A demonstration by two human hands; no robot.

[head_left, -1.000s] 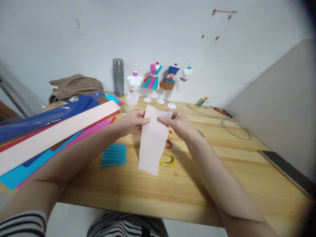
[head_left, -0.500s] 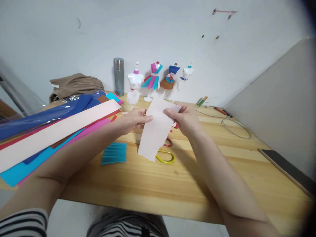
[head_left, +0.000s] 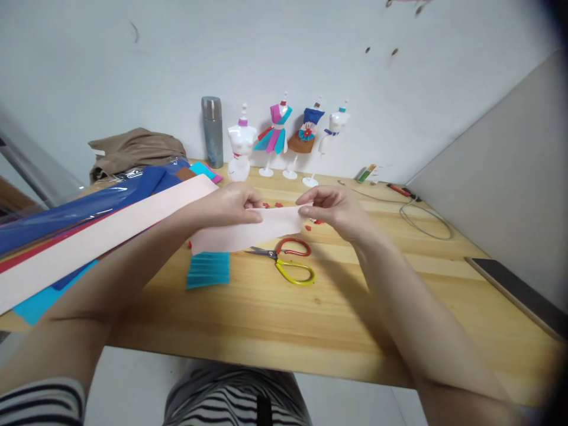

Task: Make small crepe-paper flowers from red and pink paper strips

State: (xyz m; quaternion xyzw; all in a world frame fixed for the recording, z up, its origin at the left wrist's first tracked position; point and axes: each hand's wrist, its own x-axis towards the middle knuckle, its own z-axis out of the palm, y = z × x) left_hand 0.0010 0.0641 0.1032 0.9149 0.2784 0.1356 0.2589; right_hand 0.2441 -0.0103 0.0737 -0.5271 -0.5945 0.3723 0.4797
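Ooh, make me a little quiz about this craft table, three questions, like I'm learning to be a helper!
1. Which thing do the left hand and right hand both hold?
A) a thermos
B) a pale pink strip
C) a teal pleated piece
2. True or false: the scissors have one red handle and one yellow handle.
3. How many mini mannequins stand in view?

Key: 1. B; 2. True; 3. Four.
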